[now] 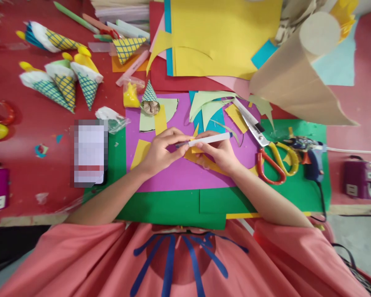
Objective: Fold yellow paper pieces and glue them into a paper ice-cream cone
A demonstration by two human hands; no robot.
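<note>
A white marker (210,139) lies nearly level between my two hands over the purple sheet (170,177). The fingers of my left hand (165,152) pinch its dark left end, which may be a cap or tip; I cannot tell which. My right hand (219,153) grips its white barrel between thumb and fingers. Beneath the hands are yellow paper pieces (139,153), partly covered by them. Just beyond, a small patterned paper cone (149,99) stands on a pale green piece (170,108), and light green scraps (208,105) lie on blue paper.
Large scissors (262,142) lie open at the right, beside a blue glue gun (313,164). A phone (89,152) is at the left. Several decorated cones (88,82) lie at the upper left. A big brown paper cone (284,78) and yellow sheets (225,37) are at the back.
</note>
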